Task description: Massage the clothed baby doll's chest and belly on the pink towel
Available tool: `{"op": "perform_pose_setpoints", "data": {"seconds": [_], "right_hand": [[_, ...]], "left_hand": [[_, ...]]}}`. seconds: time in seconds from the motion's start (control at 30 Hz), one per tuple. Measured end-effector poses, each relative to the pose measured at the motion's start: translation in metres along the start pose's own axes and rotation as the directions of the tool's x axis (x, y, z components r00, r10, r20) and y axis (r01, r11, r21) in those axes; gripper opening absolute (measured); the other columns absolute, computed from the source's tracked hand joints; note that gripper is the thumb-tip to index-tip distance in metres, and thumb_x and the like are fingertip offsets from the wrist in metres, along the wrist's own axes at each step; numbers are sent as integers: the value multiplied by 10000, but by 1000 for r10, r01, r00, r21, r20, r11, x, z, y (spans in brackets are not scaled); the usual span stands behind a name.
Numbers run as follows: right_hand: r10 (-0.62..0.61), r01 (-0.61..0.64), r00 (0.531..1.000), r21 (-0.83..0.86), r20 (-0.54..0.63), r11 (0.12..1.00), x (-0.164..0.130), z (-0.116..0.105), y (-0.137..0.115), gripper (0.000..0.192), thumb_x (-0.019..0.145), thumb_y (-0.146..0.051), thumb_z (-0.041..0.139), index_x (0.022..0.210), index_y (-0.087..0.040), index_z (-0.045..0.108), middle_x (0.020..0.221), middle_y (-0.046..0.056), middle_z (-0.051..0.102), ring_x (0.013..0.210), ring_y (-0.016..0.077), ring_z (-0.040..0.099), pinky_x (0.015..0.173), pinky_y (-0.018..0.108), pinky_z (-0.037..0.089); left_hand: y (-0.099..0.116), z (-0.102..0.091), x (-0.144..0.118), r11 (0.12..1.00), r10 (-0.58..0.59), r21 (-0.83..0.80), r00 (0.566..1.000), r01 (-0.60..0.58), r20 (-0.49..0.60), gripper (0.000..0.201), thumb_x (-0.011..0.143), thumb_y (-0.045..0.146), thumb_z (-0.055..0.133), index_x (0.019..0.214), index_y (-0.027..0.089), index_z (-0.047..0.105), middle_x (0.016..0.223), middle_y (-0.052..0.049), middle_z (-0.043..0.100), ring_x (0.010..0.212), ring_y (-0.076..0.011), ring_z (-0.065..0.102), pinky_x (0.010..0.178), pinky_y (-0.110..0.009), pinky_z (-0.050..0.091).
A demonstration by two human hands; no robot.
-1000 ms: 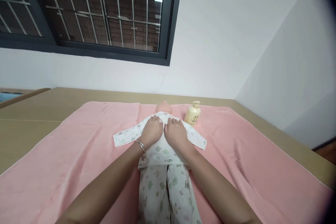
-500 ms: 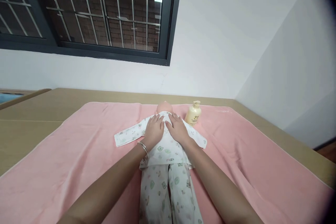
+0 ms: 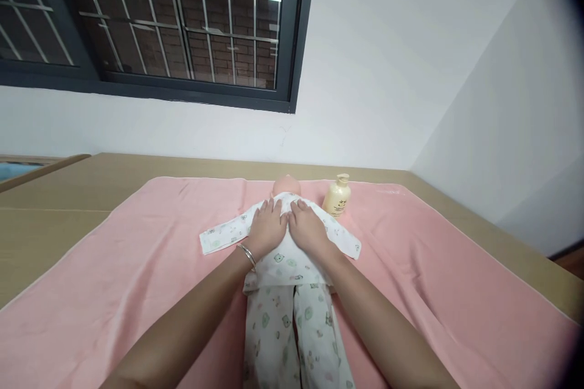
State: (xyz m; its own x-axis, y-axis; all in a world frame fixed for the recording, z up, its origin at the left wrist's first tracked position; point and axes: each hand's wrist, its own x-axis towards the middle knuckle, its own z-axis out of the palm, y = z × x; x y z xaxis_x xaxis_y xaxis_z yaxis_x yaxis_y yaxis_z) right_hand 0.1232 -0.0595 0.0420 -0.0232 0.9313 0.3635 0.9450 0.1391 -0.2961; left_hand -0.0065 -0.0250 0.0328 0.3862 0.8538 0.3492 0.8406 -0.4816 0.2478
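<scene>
Pink towel [image 3: 137,292] covers most of the tan table [image 3: 68,194] in my view, spread flat, its far edge short of the white wall.

Doll [image 3: 285,185] lies on its back along the towel's middle, head away from me, feet toward me. Only the bald head shows bare; the rest is dressed. White printed top [image 3: 283,258] on the torso, both sleeves laid straight out to the sides and flat on the towel. Matching printed trousers [image 3: 296,334] run down to the bottom edge of view, legs side by side.

My left hand [image 3: 267,230] rests palm down on the doll's chest, fingers spread and flat, closed on nothing. Silver bangle [image 3: 247,254] at that wrist. My right hand [image 3: 308,230] lies just beside it, also palm down and flat on the top, gripping nothing. Thumbs almost meet at the chest's midline; whether they touch I cannot tell.

Cream pump bottle [image 3: 336,197] stands upright on the towel, just right of the doll's head, clear of my hands.
</scene>
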Motion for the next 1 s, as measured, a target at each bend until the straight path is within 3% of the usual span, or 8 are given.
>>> {"op": "perform_pose_setpoints", "data": {"seconds": [0.1, 0.2, 0.27, 0.4, 0.53, 0.77, 0.87, 1.0], "right_hand": [[-87, 87, 996, 180, -13, 980, 15, 7, 37, 450, 1014, -262, 300, 1377, -110, 517, 1454, 146, 468, 1405, 224, 354, 1182, 433, 205], [-119, 117, 993, 194, -1, 974, 18, 11, 49, 470, 1020, -304, 290, 1403, -126, 496, 1489, 122, 425, 1430, 217, 309, 1186, 434, 200], [-88, 87, 996, 97, 4, 991, 13, 10, 37, 480, 1016, -273, 277, 1401, -84, 492, 1468, 153, 447, 1410, 239, 348, 1174, 422, 230], [17, -10, 999, -145, 41, 989, -7, 1, -12, 492, 971, -204, 347, 1386, 27, 476, 1397, 262, 486, 1358, 311, 416, 1128, 406, 298], [-16, 40, 993, -202, 116, 979, -20, -5, -38, 535, 910, -136, 416, 1419, 28, 433, 1447, 264, 423, 1392, 337, 356, 1139, 417, 275], [-16, 13, 1000, 118, 23, 993, 6, 7, 10, 493, 1017, -332, 317, 1415, -80, 460, 1507, 173, 383, 1435, 270, 283, 1167, 410, 238], [7, -6, 1000, 155, -3, 988, 14, 10, 30, 483, 1010, -361, 342, 1402, -112, 476, 1514, 163, 373, 1441, 271, 266, 1173, 452, 207], [97, -95, 995, 134, -8, 986, 16, 5, 40, 432, 1001, -267, 294, 1291, -111, 574, 1455, 170, 452, 1384, 285, 364, 1139, 470, 252]], "left_hand": [[18, -15, -12, 991, 34, 131, 999, -37, 26, 472, 961, 245, 335, 1352, 30, 487, 1316, -265, 561, 1260, -364, 517, 1033, -505, 390], [26, -21, -18, 984, 50, 169, 998, -58, 50, 419, 951, 217, 332, 1234, 25, 574, 1120, -251, 649, 1093, -334, 616, 951, -456, 437], [20, -18, -15, 990, 36, 134, 999, -40, 31, 429, 966, 259, 311, 1206, 37, 589, 1146, -246, 643, 1095, -327, 614, 949, -447, 441], [-10, -1, 6, 1000, -16, 22, 1000, 17, -22, 497, 978, 314, 288, 1315, 21, 506, 1376, -246, 525, 1309, -310, 479, 1078, -434, 365], [-33, 14, 20, 997, -12, -78, 1000, 11, -13, 465, 979, 289, 261, 1294, 90, 538, 1403, -178, 536, 1354, -251, 451, 1150, -436, 294], [-12, 24, 7, 986, -15, -165, 989, -9, -145, 467, 967, 245, 286, 1351, 108, 512, 1460, -148, 489, 1419, -263, 368, 1174, -475, 277], [-11, 28, 5, 971, -18, -236, 982, -27, -187, 452, 964, 260, 312, 1332, 114, 531, 1445, -137, 509, 1401, -258, 398, 1179, -470, 293], [-18, 36, 7, 959, -112, -281, 957, 33, -267, 461, 951, 321, 370, 1311, 86, 537, 1422, -179, 514, 1374, -307, 421, 1162, -510, 323]]}}
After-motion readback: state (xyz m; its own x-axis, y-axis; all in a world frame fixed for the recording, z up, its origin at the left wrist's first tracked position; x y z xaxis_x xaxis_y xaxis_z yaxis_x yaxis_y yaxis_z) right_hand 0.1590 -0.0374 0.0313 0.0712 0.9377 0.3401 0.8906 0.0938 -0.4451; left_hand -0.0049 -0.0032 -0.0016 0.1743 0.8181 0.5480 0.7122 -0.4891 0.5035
